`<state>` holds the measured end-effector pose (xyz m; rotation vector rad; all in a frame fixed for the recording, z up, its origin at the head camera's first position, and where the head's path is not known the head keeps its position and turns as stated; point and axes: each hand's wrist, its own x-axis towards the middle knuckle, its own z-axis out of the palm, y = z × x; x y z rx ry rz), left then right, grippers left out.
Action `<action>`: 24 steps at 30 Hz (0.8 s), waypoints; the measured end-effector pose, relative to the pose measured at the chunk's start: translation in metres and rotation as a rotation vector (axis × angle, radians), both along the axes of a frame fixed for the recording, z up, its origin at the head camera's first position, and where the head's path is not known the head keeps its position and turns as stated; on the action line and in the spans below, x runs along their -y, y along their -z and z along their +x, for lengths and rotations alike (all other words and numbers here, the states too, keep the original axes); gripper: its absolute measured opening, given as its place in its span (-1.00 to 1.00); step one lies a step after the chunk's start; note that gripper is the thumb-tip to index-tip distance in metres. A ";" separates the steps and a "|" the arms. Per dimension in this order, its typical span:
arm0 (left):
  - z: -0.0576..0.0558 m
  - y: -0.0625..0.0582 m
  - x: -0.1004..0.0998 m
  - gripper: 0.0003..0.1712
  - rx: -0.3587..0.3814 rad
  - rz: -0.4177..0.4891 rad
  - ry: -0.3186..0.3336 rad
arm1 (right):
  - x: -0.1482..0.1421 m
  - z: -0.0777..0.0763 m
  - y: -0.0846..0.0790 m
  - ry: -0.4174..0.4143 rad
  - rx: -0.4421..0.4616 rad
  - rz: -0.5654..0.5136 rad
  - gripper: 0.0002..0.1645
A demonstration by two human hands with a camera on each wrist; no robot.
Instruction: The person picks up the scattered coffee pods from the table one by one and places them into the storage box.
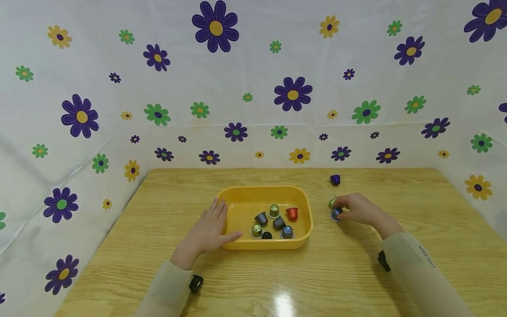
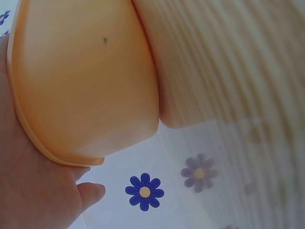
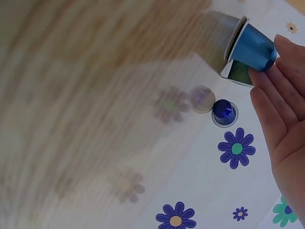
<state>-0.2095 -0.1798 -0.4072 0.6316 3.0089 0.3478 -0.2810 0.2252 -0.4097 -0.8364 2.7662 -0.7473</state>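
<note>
My left hand (image 1: 207,231) rests on the left rim of a yellow tray (image 1: 265,245), fingers straight and thumb over the near edge. The left wrist view shows the tray's outer wall (image 2: 90,86) beside that hand. To the right of the tray, my right hand (image 1: 366,213) pinches a blue coffee capsule (image 3: 255,46) by its narrow end, thumb on one side and fingertips on the other. The capsule's rim is at the table. A green coffee capsule (image 1: 332,201) stands right behind it, partly hidden. Farther back is a dark blue coffee capsule (image 1: 335,179).
Inside the tray lie several coffee capsules, among them a red capsule (image 1: 292,213), a green capsule (image 1: 274,211), a blue capsule (image 1: 287,232) and a black capsule (image 1: 267,236). A flowered white cloth (image 1: 253,66) hangs behind the wooden table (image 1: 178,189).
</note>
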 end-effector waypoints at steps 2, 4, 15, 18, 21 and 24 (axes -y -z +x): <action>0.000 0.000 0.000 0.09 0.002 -0.001 -0.003 | 0.001 0.000 -0.001 -0.003 0.012 0.001 -0.72; 0.000 0.001 0.000 0.09 0.005 0.003 -0.005 | 0.001 0.000 -0.001 -0.006 0.025 0.007 -0.72; 0.000 0.001 0.000 0.10 0.014 0.001 -0.006 | 0.008 0.003 -0.005 -0.052 0.052 0.027 -0.72; 0.000 0.000 0.000 0.10 0.010 0.000 -0.003 | 0.007 0.003 -0.004 -0.062 0.058 0.014 -0.70; 0.000 0.000 0.000 0.11 0.009 0.001 -0.003 | 0.004 0.002 -0.001 -0.068 0.089 -0.027 -0.66; 0.000 0.000 0.000 0.11 0.007 0.002 -0.005 | -0.001 -0.001 0.003 -0.068 0.139 -0.079 -0.64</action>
